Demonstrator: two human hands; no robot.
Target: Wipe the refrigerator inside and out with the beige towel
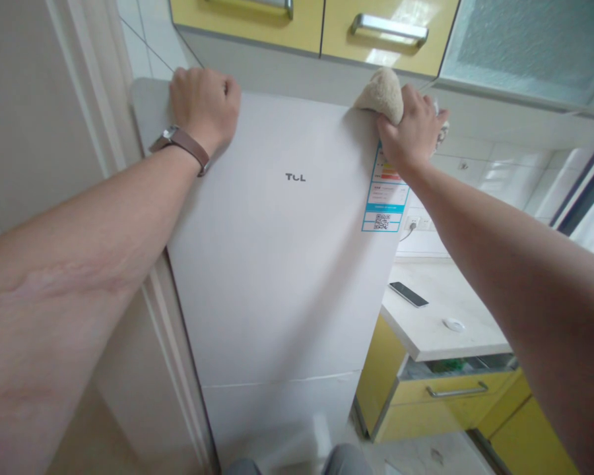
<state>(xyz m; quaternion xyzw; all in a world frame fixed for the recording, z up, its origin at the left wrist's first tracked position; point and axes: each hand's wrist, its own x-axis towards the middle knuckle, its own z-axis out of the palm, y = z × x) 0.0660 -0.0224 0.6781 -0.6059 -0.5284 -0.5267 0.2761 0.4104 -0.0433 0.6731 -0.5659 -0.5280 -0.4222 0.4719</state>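
Cloth (385,95) at upper right corner of refrigerator (277,264)

The right grip (412,128) is closed around the cloth, which bulges out past the thumb side. The left grip (205,105) curls fist-like near the upper left corner.

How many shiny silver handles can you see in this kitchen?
3: the left handle and right handle on the yellow upper cabinets, and the drawer handle under the counter. The right arm may hide more.
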